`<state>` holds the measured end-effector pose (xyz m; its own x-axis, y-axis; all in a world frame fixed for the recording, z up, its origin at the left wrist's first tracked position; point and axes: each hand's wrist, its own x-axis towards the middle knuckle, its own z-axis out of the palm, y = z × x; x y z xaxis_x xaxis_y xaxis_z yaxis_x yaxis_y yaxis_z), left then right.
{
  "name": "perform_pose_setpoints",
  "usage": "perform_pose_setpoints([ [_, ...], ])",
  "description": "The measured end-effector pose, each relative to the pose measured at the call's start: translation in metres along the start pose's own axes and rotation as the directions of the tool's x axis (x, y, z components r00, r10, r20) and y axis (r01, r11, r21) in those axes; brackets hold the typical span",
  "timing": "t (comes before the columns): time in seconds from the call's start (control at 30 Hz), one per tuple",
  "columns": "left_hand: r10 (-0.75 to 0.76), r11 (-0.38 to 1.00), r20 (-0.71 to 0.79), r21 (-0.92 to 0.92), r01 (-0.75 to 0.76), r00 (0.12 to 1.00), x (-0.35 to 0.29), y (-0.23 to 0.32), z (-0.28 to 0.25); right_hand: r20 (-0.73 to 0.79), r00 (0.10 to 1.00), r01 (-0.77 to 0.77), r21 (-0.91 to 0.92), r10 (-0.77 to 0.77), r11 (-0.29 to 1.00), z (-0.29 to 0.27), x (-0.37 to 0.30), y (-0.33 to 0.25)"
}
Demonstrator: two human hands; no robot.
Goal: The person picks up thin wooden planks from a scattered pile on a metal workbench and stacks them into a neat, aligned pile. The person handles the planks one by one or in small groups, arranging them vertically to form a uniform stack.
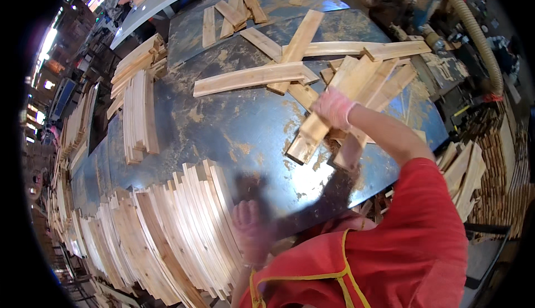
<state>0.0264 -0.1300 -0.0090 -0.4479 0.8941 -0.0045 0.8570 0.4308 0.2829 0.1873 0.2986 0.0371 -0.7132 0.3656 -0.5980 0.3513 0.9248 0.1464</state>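
Observation:
My right hand (333,109), in a pinkish work glove, is closed over the edge of a wide wooden board (307,139). That board lies slanted on top of a loose heap of boards (384,82) at the right of the metal-topped table (234,141). My left hand (252,231), also gloved, is smeared by motion, and its grip does not show clearly. It is beside the right end of a long row of boards (189,219) packed side by side at the front left. No board shows clearly in it.
A small stack of boards (139,115) sits at the table's left. One long board (251,78) crosses the middle, and several shorter pieces (237,12) lie farther back. A ribbed hose (479,35) hangs at the right. Another person (120,4) works at a far table.

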Motion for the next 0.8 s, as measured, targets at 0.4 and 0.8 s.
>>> perform_pose_setpoints([
  [0.4,0.085,0.992,0.085,-0.100,-0.076,0.993,0.084,0.101,0.099,-0.787,0.558,-0.071,0.270,0.262,0.960,-0.051,0.199,0.052],
  [0.8,-0.349,-0.064,0.570,-0.807,0.588,0.744,-0.019,0.001,0.020,-0.133,0.967,0.097,0.980,-0.215,-0.173,0.014,0.048,-0.065],
])
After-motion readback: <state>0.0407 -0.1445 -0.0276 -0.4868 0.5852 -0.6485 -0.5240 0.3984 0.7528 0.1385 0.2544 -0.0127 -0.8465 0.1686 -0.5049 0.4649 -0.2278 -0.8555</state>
